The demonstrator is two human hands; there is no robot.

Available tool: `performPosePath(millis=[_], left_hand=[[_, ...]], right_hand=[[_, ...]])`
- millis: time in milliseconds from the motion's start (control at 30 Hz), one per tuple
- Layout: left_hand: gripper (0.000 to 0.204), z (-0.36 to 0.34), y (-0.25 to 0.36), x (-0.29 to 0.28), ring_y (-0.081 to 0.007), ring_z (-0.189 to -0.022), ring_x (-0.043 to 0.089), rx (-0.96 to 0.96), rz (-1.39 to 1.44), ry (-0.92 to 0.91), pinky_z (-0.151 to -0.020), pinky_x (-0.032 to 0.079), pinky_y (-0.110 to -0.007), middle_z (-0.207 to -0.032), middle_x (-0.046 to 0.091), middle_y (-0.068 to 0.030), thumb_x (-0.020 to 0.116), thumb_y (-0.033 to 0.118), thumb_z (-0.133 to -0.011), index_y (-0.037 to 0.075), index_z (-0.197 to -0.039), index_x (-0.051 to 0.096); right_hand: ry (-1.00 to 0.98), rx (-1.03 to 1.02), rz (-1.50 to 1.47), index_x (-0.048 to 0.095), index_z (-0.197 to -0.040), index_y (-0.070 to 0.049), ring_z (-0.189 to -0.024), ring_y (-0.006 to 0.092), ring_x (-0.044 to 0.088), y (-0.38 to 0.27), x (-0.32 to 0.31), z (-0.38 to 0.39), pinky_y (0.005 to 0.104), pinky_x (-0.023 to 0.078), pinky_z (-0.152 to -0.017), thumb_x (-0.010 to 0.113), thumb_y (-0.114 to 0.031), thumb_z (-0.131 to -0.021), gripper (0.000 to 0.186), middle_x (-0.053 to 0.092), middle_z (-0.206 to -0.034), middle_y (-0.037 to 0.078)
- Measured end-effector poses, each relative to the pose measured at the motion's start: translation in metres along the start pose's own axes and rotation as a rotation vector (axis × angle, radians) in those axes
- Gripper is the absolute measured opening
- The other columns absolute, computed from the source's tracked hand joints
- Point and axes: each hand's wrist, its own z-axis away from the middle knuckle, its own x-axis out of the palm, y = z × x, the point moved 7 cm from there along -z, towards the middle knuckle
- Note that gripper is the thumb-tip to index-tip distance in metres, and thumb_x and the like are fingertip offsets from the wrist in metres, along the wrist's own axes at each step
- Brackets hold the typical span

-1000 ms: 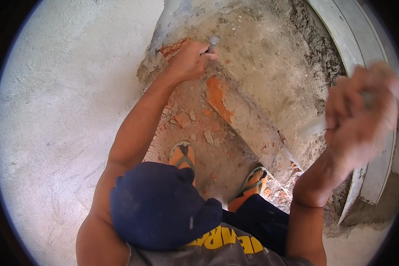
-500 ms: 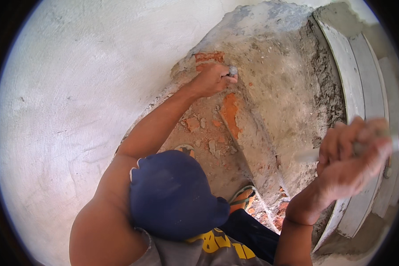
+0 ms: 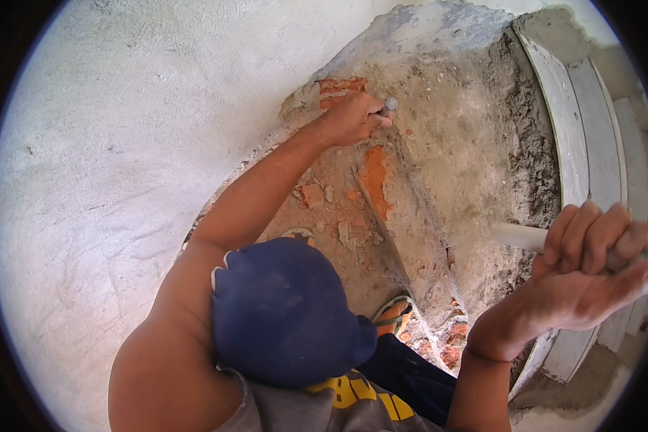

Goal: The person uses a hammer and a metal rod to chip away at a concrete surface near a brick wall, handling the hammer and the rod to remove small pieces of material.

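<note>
Metal chisel (image 3: pixel 389 106) clenched in left hand (image 3: pixel 351 119), tip against chipped wall, right hand (image 3: pixel 590 270) fisted round pale handle (image 3: pixel 518 236) lying crosswise

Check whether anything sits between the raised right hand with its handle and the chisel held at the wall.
Nothing visible does. The right hand grips a pale handle; only bare broken wall separates it from the chisel in the left hand.

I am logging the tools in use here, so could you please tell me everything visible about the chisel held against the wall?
Only the grey metal top end of the chisel shows, sticking out of the left hand, which is closed around the rest. It looks like a short, dull steel rod, held against the chipped wall patch just beside exposed orange brick. Its tip is hidden.
</note>
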Motion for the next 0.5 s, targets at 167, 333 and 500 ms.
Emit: performPosePath(millis=[167, 333, 500], left_hand=[[0.014, -0.001, -0.011, 0.002, -0.0196, -0.055, 0.055, -0.022, -0.020, 0.032, -0.058, 0.043, -0.037, -0.064, 0.062, -0.0109, 0.067, 0.015, -0.093, 0.002, -0.091, 0.071], [0.017, 0.005, -0.019, -0.006, -0.0201, -0.054, 0.055, 0.017, -0.046, 0.030, -0.056, 0.042, -0.039, -0.064, 0.062, -0.0113, 0.070, 0.019, -0.093, 0.002, -0.092, 0.072], [0.016, -0.005, -0.007, 0.004, -0.0196, -0.053, 0.056, 0.064, -0.029, 0.052, -0.055, 0.043, -0.039, -0.064, 0.064, -0.0101, 0.071, 0.020, -0.093, 0.003, -0.093, 0.073]], right_hand=[[-0.389, 0.551, 1.145, 0.061, -0.090, -0.005, -0.053, 0.0204, 0.047, 0.144, -0.024, 0.080, 0.0355, 0.039, -0.054, 0.049, -0.037, -0.107, 0.038, 0.048, -0.058, 0.000], [0.260, 0.603, 0.577, 0.058, -0.082, -0.010, -0.055, 0.0083, 0.050, 0.078, -0.038, 0.040, 0.0230, 0.033, -0.045, 0.055, -0.036, -0.105, 0.035, 0.053, -0.064, 0.001], [-0.089, 0.184, 0.100, 0.055, -0.081, -0.011, -0.049, 0.0075, 0.045, 0.019, 0.005, 0.013, 0.0200, 0.035, -0.045, 0.057, -0.036, -0.104, 0.034, 0.047, -0.061, -0.002]])
